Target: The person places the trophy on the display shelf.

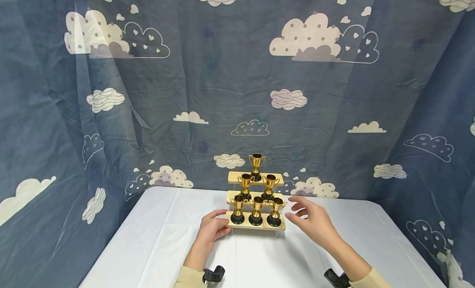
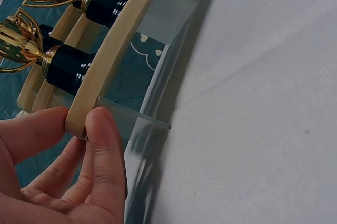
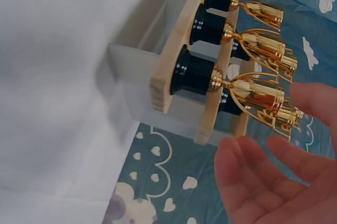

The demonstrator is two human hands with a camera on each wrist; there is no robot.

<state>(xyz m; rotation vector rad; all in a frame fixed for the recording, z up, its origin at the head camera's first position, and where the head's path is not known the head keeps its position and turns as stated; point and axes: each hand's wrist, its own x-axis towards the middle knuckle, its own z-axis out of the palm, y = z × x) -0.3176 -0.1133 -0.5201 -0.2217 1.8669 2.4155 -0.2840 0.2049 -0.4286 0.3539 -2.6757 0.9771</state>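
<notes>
A three-step display stand (image 1: 255, 226) with pale wooden shelves and clear supports stands on the table. Small gold trophies with black bases fill it: one top trophy (image 1: 256, 166), two in the middle, three along the front. My left hand (image 1: 212, 229) pinches the left end of the lowest shelf (image 2: 108, 58) between thumb and fingers. To the right of the stand, my right hand (image 1: 313, 222) is held with parted, relaxed fingers and nothing between them. Its fingertips are close beside the front right trophy (image 3: 253, 93).
A white cloth covers the table (image 1: 163, 234). Behind and at both sides hangs a blue curtain (image 1: 222, 81) with a cloud pattern, close behind the stand. Black straps with cameras sit on both wrists.
</notes>
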